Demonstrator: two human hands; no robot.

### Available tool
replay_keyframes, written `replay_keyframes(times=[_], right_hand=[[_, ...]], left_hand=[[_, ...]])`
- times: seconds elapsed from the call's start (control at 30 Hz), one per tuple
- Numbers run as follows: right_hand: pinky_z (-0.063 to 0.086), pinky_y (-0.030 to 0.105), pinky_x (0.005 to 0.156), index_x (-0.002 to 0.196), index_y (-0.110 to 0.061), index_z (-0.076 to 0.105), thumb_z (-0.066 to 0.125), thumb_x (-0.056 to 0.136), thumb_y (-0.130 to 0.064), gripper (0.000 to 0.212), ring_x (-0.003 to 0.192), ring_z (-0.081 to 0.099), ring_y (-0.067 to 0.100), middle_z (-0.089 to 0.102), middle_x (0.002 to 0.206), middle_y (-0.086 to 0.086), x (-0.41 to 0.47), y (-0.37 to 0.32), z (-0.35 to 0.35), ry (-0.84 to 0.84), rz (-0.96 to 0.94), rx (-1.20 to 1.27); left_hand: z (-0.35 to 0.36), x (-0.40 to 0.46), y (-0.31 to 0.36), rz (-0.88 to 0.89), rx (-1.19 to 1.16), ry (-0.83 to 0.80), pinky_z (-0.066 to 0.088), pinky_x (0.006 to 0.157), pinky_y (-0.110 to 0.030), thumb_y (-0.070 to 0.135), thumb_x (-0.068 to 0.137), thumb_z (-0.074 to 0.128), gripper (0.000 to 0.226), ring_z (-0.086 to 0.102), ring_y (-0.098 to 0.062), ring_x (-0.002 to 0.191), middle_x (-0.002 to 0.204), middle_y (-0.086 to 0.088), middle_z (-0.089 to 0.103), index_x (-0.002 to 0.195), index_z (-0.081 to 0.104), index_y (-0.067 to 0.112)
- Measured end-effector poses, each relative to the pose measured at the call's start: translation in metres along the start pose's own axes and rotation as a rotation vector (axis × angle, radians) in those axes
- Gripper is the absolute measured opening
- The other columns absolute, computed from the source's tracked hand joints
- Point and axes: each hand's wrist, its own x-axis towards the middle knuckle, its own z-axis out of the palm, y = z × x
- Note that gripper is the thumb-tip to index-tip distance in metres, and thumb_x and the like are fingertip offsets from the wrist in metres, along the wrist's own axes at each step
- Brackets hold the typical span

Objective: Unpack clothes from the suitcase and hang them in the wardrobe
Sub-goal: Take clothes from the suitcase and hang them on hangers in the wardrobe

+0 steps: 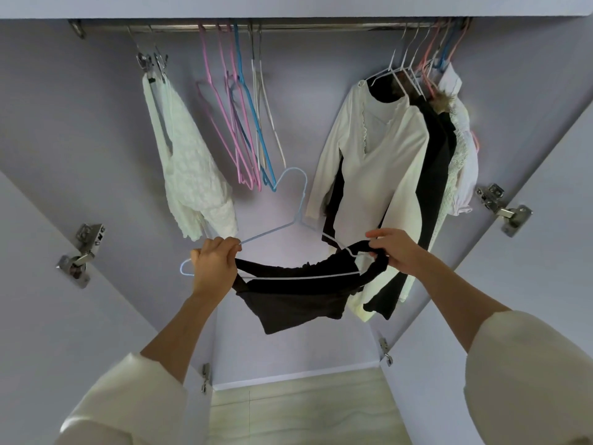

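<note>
I hold a pale blue wire hanger point(290, 200) in front of the open wardrobe, below the metal rail point(288, 26). A small black top point(288, 293) drapes over the hanger's lower bar. My left hand point(213, 263) grips the hanger's left shoulder together with the top's left edge. My right hand point(396, 250) pinches the top's right strap at the hanger's right end. The suitcase is out of sight.
Several empty pink, blue and white hangers point(244, 123) dangle from the rail's middle. A white textured garment point(189, 162) hangs on clips at the left. A white long-sleeved top point(375, 162) and dark clothes point(439, 149) fill the right. Both doors stand open, hinges point(80, 252) showing.
</note>
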Motion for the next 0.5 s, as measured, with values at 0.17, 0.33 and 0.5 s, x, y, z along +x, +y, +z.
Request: replay_keyframes(times=[0.17,0.33,0.5], right_hand=[[0.052,0.036,0.091,0.101,-0.004,0.063,0.058,0.086,0.004,0.017,0.092,0.063,0.028,0.064,0.101,0.019,0.003,-0.005,0.016,0.024,-0.146,-0.252],[0.047,0.028,0.091,0.132,-0.013,0.049,0.046,0.091,-0.003,0.042,0.103,0.060,0.021,0.056,0.127,0.007,0.000,0.002,0.008,0.026,-0.327,-0.767],[0.047,0.037,0.086,0.123,-0.014,0.050,0.043,0.098,-0.023,0.027,0.087,0.060,0.022,0.063,0.111,0.013,0.002,0.017,0.013,-0.120,-0.355,-1.050]], left_hand=[[0.001,-0.002,0.005,0.013,-0.035,0.019,0.023,0.068,-0.036,-0.008,0.085,0.056,0.019,0.055,-0.032,0.069,0.069,-0.009,0.062,0.079,0.068,0.006],[0.001,-0.003,0.002,0.001,-0.054,0.002,0.021,0.071,-0.034,-0.007,0.086,0.055,0.019,0.055,-0.033,0.074,0.074,-0.010,0.062,0.081,0.069,0.005],[-0.001,0.003,0.008,-0.060,-0.115,-0.016,0.016,0.075,-0.027,-0.001,0.091,0.052,0.017,0.054,-0.032,0.086,0.085,-0.011,0.063,0.088,0.069,0.003]])
